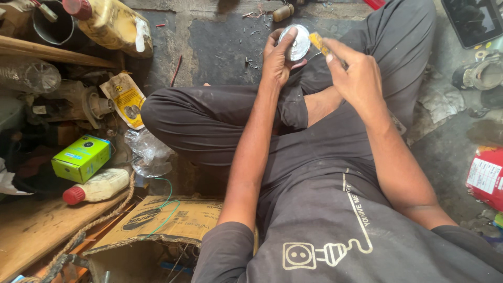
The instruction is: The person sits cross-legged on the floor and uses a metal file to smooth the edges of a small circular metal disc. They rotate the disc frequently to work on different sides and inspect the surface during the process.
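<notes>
While the left hand (276,57) grips a round metal disc (294,42) upright, the right hand (356,76) pinches a yellow-handled tool (318,44), its long axis slanting toward the disc's right edge.

left hand (276,58) gripping metal disc (295,42), right hand (353,73) holding tool (318,43)

**Both hands up front, working close together**

Left arm stretched forward over the crossed legs, elbow nearly straight; left hand (276,58) curled, thumb and fingers wrapped round a disc (294,42), palm facing right; right arm bent at the elbow, forearm angled in from the right; right hand (355,76) pinched, thumb and forefinger closed on a tool (318,43), knuckles up; the two hands near each other, not touching.
</notes>
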